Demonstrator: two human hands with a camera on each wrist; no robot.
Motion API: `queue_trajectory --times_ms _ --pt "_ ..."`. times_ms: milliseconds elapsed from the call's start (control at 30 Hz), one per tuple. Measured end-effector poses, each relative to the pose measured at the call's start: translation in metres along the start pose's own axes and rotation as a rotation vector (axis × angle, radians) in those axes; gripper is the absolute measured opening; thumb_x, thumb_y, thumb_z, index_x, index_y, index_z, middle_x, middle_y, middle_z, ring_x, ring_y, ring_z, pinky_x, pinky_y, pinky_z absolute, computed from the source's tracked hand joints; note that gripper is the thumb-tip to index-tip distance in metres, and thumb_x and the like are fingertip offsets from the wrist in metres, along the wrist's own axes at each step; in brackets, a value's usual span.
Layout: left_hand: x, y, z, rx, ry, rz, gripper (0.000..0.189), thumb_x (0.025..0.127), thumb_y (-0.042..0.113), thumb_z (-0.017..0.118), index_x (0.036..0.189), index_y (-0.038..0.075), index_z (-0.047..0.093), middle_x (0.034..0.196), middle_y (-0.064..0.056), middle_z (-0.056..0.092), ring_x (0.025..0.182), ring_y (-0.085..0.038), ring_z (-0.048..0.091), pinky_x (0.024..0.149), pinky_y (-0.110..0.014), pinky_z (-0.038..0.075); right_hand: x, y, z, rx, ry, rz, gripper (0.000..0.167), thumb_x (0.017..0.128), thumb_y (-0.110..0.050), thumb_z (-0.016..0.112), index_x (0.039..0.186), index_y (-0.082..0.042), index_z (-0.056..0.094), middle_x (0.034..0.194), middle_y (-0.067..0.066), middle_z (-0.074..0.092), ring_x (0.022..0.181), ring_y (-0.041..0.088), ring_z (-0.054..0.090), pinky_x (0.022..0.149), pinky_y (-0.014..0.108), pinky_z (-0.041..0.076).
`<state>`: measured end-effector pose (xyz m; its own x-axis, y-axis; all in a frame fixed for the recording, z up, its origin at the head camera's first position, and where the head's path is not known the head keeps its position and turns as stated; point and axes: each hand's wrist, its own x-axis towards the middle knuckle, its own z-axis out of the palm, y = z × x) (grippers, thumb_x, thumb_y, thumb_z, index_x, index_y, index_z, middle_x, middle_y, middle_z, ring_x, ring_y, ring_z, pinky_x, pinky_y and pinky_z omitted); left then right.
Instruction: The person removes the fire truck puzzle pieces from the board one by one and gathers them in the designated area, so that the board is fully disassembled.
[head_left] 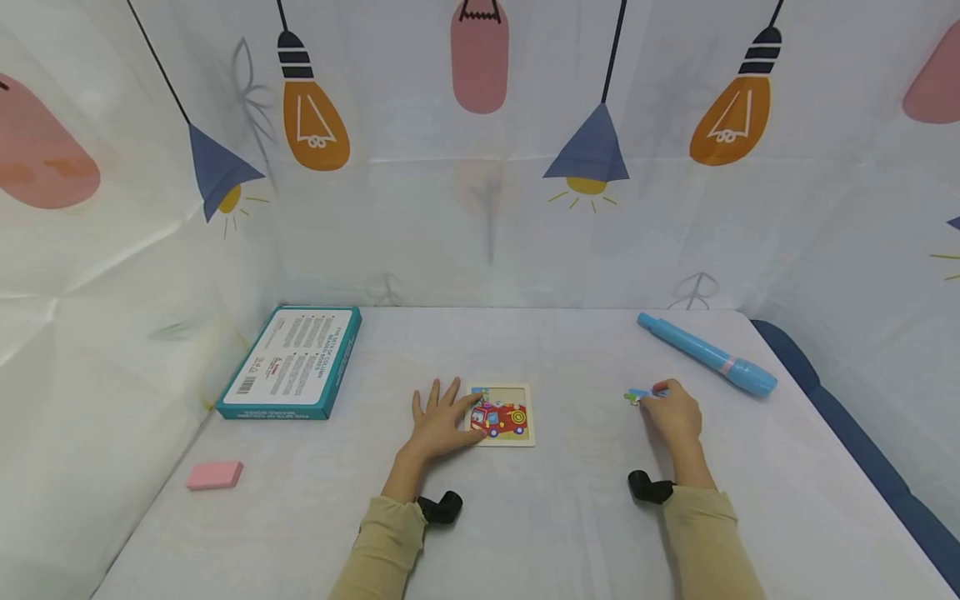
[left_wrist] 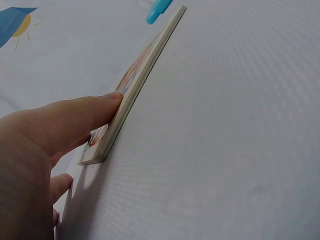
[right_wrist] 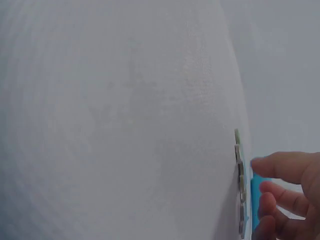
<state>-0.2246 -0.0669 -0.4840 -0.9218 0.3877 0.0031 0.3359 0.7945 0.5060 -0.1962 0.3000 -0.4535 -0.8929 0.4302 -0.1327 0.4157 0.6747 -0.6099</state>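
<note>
The loose puzzle pieces (head_left: 638, 392) lie in a short row on the white table (head_left: 577, 500), strung left to right, well apart from the picture board (head_left: 532, 429) and to its right. The right hand (head_left: 675, 415) is much the nearer: its fingertips hang over the row's right end, so the pieces poke out leftward, toward the board. Its thumb and loosely bent fingers stand apart with nothing visibly gripped; whether they touch I can't tell. The left hand (head_left: 438, 427), fingers spread, rests thumb and forefinger on the board's left side.
</note>
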Motion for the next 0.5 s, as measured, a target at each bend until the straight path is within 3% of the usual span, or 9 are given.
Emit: queue_trajectory --times_ms 200,500 --pt "0.001 0.0 0.001 0.002 0.002 -0.019 0.083 0.073 0.05 0.066 0.143 0.019 0.036 0.151 -0.011 0.026 0.139 -0.041 0.006 0.105 -0.063 -0.007 -0.003 -0.014 0.008 0.082 0.044 -0.06 0.039 0.088 -0.025 0.056 0.116 0.003 0.053 0.097 0.023 0.06 0.081 0.031 0.056 0.062 0.033 0.042" --pt "0.0 0.003 -0.001 0.004 -0.008 -0.036 0.086 0.072 0.05 0.067 0.143 0.012 0.036 0.151 -0.01 0.025 0.139 -0.04 0.006 0.105 -0.061 -0.007 -0.009 -0.046 0.032 0.164 0.034 -0.13 0.035 0.088 -0.026 0.058 0.112 -0.001 0.056 0.094 0.018 0.057 0.079 0.026 0.052 0.062 0.03 0.038"
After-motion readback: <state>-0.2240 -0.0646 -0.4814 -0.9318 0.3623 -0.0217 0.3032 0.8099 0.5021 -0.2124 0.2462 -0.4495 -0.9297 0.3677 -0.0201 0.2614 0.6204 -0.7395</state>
